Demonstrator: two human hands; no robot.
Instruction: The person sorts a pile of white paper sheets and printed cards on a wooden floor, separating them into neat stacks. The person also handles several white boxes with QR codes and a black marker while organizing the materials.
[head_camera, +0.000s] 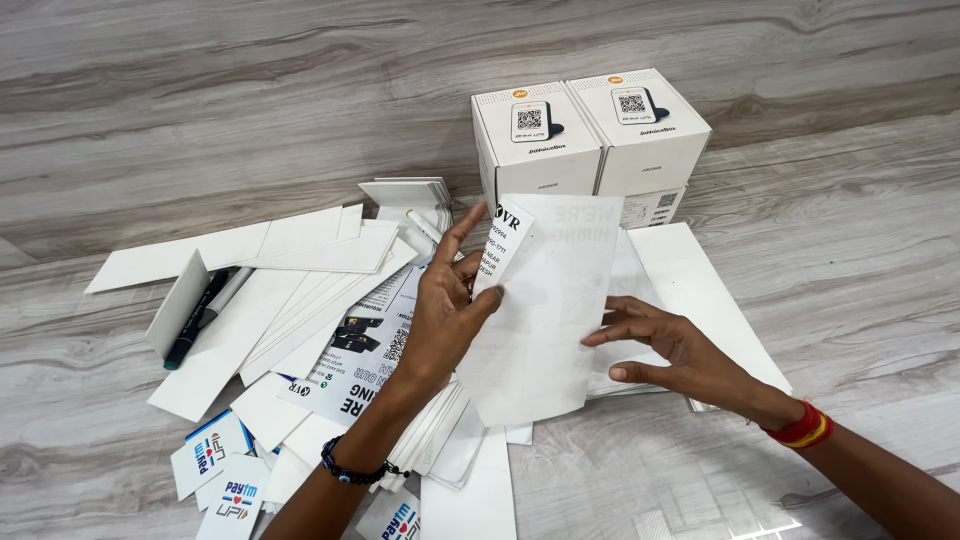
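Observation:
My left hand (447, 305) pinches the folded-over left edge of a white paper sheet (545, 320), which I hold up with its blank back toward me. My right hand (668, 352) touches the sheet's right edge with spread fingers, resting over more white sheets (700, 290) on the floor. A dark bead bracelet is on my left wrist, red and yellow thread on my right.
Two white cartons (590, 130) stand behind the sheet. Folded white card strips (290, 270), a printed flyer (365, 345), a dark marker (195, 320) and small printed cards (220, 470) lie scattered on the grey wood-pattern floor (200, 100) at the left.

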